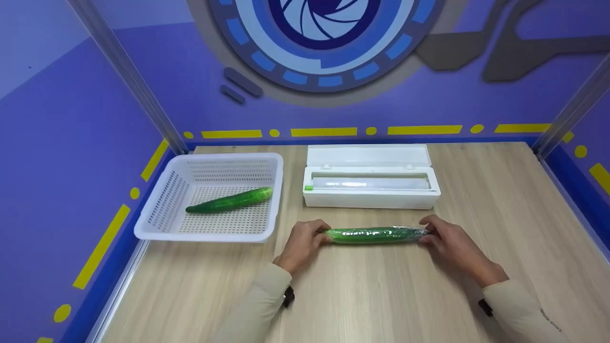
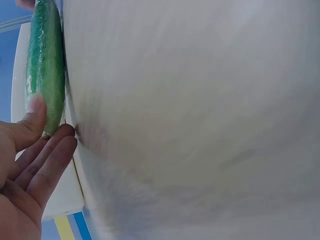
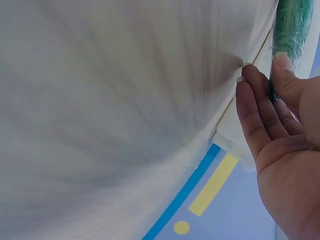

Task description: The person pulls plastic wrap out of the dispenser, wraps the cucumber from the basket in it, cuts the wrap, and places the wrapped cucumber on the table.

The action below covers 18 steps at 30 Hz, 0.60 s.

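A cucumber (image 1: 376, 235) in clear, shiny plastic film lies crosswise in front of the white film box. My left hand (image 1: 303, 242) holds its paler left end; in the left wrist view the thumb (image 2: 36, 107) presses on the film with the fingers behind. At the darker right end, my right hand (image 1: 452, 245) pinches the cucumber where the film bunches up. From the right wrist, the thumb (image 3: 284, 65) shows against the wrapped end. The film box (image 1: 371, 200) has its lid (image 1: 369, 156) raised at the back and a roll of film (image 1: 369, 183) inside.
A white perforated basket (image 1: 209, 237) stands at the left, with another cucumber (image 1: 231, 201) lying in it, apparently without film. The wooden table (image 1: 362, 295) is bounded by purple-blue panels (image 1: 324, 114) at the back and sides.
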Available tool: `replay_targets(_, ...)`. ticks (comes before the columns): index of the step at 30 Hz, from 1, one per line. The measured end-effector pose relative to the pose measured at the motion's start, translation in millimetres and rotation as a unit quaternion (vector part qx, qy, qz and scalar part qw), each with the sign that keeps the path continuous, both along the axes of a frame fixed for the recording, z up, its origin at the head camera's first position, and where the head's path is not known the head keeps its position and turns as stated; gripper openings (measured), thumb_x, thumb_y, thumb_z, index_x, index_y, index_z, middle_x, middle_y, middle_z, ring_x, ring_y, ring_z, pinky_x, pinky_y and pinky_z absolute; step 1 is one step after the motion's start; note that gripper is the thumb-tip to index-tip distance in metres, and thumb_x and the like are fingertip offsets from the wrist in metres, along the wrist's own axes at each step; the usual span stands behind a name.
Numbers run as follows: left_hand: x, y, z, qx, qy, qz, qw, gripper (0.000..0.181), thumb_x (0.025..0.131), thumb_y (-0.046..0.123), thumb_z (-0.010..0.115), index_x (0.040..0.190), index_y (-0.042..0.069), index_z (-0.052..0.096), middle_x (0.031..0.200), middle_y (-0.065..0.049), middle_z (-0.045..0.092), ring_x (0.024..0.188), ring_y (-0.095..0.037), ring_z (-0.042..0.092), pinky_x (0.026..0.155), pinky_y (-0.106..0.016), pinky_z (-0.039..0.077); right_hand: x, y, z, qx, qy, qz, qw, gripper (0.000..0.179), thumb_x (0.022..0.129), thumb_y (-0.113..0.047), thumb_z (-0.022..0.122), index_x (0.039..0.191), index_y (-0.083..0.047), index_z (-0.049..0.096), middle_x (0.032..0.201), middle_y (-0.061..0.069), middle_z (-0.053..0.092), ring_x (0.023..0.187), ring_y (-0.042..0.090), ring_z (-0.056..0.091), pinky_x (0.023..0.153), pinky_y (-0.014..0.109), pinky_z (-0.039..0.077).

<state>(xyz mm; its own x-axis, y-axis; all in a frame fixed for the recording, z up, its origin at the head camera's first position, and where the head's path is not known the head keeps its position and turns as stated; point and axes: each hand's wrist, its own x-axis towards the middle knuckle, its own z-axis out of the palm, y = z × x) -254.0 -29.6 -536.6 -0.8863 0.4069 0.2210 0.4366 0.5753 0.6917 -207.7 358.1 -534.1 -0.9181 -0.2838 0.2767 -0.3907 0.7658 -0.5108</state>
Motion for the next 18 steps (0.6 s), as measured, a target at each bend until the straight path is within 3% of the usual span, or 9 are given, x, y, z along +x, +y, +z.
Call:
replay_targets(5, -0.5, 0.0, 1.6, -0.010, 0.002, -0.003, 0.9999, 0.013, 0.093, 0.013, 0.081, 0.105, 0.006, 0.082, 0.100, -0.002, 0.080, 0.095, -0.012, 0.074, 0.085, -0.030, 0.058, -0.6, -0.1, 0.2, -0.004, 0.000, -0.005, 1.0000, 0.023, 0.092, -0.002, 0.082, 0.104, -0.012, 0.065, 0.093, -0.008, 0.069, 0.084, 0.009, 0.063, 0.074, 0.036, 0.056)
replay_targets(11, -1.5, -0.6, 1.8, -0.024, 0.028, -0.005, 0.9993, 0.017, 0.091, 0.012, 0.083, 0.105, 0.003, 0.082, 0.101, -0.005, 0.079, 0.097, -0.018, 0.073, 0.087, -0.031, 0.058, 1.6, 0.1, 1.3, 0.000, -0.012, -0.016, 0.9998, 0.018, 0.093, -0.007, 0.082, 0.105, -0.015, 0.071, 0.094, -0.011, 0.068, 0.085, 0.009, 0.061, 0.077, 0.036, 0.055)
replay_targets(18, 0.2, 0.9, 3.4, -0.039, 0.052, 0.003, 0.9979, 0.021, 0.089, 0.015, 0.085, 0.107, 0.005, 0.084, 0.099, -0.004, 0.077, 0.092, -0.016, 0.071, 0.082, -0.028, 0.057, 2.1, 0.8, 1.5, -0.009, 0.034, -0.020, 0.9992, 0.019, 0.087, -0.005, 0.087, 0.099, -0.014, 0.076, 0.095, -0.011, 0.064, 0.086, 0.008, 0.061, 0.076, 0.031, 0.053)
